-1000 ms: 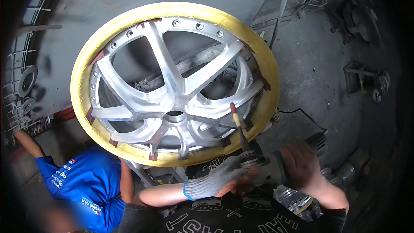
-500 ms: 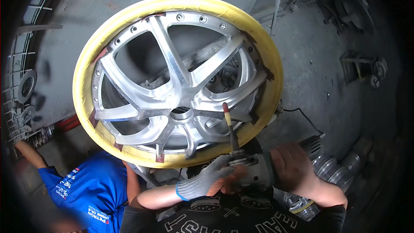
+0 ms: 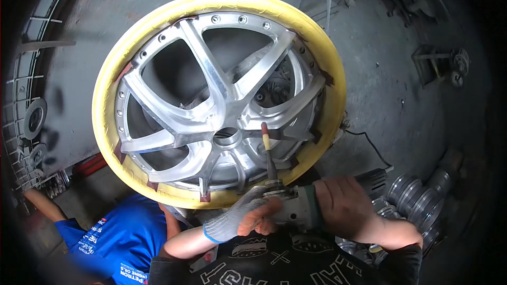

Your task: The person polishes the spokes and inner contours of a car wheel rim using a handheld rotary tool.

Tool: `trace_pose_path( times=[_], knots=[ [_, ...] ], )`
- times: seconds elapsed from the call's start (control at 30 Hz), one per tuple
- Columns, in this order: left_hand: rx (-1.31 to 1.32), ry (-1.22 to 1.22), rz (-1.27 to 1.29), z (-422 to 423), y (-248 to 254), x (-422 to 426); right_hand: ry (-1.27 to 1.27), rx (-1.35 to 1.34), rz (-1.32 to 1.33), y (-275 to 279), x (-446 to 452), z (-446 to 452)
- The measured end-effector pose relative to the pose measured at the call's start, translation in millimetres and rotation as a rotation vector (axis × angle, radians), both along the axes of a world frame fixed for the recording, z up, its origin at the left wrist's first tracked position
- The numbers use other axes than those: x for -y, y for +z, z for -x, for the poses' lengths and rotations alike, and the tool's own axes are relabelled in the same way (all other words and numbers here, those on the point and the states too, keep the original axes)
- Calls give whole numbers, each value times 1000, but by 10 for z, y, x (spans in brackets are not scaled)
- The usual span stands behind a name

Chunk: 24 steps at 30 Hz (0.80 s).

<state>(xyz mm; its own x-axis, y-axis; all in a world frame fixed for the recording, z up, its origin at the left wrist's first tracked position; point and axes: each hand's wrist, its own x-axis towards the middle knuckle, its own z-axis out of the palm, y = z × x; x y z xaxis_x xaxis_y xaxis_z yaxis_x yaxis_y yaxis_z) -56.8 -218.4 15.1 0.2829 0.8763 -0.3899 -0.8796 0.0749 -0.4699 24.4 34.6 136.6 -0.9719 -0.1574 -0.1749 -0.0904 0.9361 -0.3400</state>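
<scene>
A large silver alloy wheel rim [image 3: 224,108] lies face up before me, its outer lip wrapped in yellow tape [image 3: 108,84]. My left hand [image 3: 244,219], in a grey and orange work glove, is wrapped round the front of an angle grinder [image 3: 296,208]. Around the grinder's rear body my right hand [image 3: 346,203], which looks bare, is closed. From the tool's head a thin shaft points away from me, ending in a red-brown tip [image 3: 264,127] over a lower right spoke, near the hub hole [image 3: 227,136]. Whether the tip touches metal I cannot tell.
At the lower left a person in a blue shirt [image 3: 124,237] is close to the wheel, an arm reaching left. A wire rack [image 3: 31,119] with discs lines the left side. Metal rims [image 3: 420,200] are stacked at right. A small metal stand [image 3: 430,68] stands farther off.
The grinder and both hands have shifted left, bringing the tip closer to the hub. The view has shifted slightly. Both hands keep their grip.
</scene>
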Motion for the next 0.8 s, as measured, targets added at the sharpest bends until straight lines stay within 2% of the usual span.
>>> trace_pose_path(
  times=[0.03,0.1,0.13,0.17,0.23,0.33,0.4,0.43,0.5,0.63,0.73,0.8],
  knots=[
    [84,24,-42,9,-38,48,1,-31,1,-19,27,1],
    [112,-127,177,118,-37,146,5,-10,15,-37,76,6],
    [111,-130,178,114,-6,155,13,11,26,-46,95,13],
    [-227,-197,216,177,181,53,10,9,27,-61,112,20],
    [-567,-263,250,234,364,4,31,-20,45,-93,144,35],
    [-609,-156,162,291,501,18,39,-32,44,-110,190,66],
    [-620,-215,368,312,599,-21,41,-40,32,-149,227,66],
    [-621,-214,369,307,573,10,43,-48,20,-159,242,71],
    [-629,-96,179,296,471,97,40,-36,35,-152,251,88],
    [-564,-74,187,260,402,134,17,-37,88,-154,223,97],
    [-646,75,82,223,476,14,-32,-58,128,-114,155,71],
    [-839,-124,154,306,725,-248,-62,-53,135,-64,72,18]
  ],
)
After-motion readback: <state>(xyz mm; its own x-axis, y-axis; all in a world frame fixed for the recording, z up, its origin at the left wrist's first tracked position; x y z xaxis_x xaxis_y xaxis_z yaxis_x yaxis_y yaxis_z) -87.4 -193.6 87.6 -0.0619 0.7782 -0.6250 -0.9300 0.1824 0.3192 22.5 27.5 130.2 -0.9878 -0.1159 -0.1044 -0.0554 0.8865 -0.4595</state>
